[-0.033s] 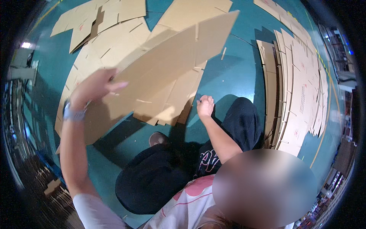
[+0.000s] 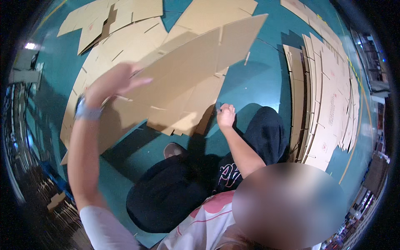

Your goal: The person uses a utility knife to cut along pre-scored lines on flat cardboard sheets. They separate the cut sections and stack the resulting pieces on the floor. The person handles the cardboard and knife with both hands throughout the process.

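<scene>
A large brown cardboard sheet [image 2: 187,66] stands tilted before me, with narrow slots cut in it. At its upper left edge is my left hand [image 2: 116,81], blurred by motion, with thumb and fingers stretched apart; whether it touches the sheet is unclear. My right hand [image 2: 226,116] is closed low beside the right edge of the cardboard pieces, above the green floor. A small greyish bit shows at its fingertips, too small to name. More flat cardboard [image 2: 137,39] lies beneath and behind the tilted sheet.
A stack of slotted cardboard sheets [image 2: 327,96] lies at the right, with another flat sheet [image 2: 314,18] beyond it. Further cut cardboard [image 2: 85,25] is at the far left. My knees and a shoe [image 2: 174,150] are close below the tilted sheet. Cluttered shelving lines both sides.
My left hand has moved right and slightly up along the sheet's edge. The tilted sheet has shifted a little to the right. My right hand has barely moved.
</scene>
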The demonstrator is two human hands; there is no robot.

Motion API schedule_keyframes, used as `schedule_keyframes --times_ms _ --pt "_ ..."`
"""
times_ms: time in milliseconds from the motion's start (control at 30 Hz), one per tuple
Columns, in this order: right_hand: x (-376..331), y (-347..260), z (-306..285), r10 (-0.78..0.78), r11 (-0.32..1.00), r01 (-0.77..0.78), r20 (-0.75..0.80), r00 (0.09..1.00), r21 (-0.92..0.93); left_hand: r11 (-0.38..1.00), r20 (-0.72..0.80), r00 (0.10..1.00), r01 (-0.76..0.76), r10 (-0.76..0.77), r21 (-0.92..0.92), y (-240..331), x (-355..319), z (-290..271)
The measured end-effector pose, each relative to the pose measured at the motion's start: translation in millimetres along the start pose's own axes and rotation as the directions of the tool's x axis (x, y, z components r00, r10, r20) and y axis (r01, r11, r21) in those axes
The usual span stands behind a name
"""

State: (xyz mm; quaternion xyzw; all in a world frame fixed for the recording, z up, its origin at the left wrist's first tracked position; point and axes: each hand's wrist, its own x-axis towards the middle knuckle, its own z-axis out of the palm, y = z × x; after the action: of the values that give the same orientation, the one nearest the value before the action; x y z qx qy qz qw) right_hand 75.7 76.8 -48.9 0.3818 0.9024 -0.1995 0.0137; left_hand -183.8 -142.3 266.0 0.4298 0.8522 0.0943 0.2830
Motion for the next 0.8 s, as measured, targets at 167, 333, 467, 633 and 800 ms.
schedule_keyframes --times_ms 167,333,467,633,800 --pt "0.8 10.2 0.7 0.044 0.995 -0.048 0.057 0.997 0.084 0.987 -0.078 0.985 -0.158 0.156 -0.027 60.1 127.1 3.6" --pt "-1.1 -0.9 -2.8 0.078 0.960 -0.115 0.152 0.985 0.255 0.993 -0.305 0.947 -0.075 0.099 0.091 93.6 163.5 24.4" --pt "1.2 15.9 -13.8 0.105 0.928 -0.236 0.405 0.908 0.289 0.981 -0.368 0.917 -0.099 0.155 0.167 100.8 152.9 27.1" --pt "-3.5 14.8 -50.9 0.118 0.491 -0.547 0.570 0.813 0.678 0.978 -0.301 0.942 -0.097 0.150 0.186 109.9 140.5 25.7" --pt "-0.8 -5.2 -118.4 -0.157 0.129 -0.534 0.549 0.821 0.836 0.969 -0.397 0.896 -0.123 0.202 0.216 111.3 136.4 39.1"
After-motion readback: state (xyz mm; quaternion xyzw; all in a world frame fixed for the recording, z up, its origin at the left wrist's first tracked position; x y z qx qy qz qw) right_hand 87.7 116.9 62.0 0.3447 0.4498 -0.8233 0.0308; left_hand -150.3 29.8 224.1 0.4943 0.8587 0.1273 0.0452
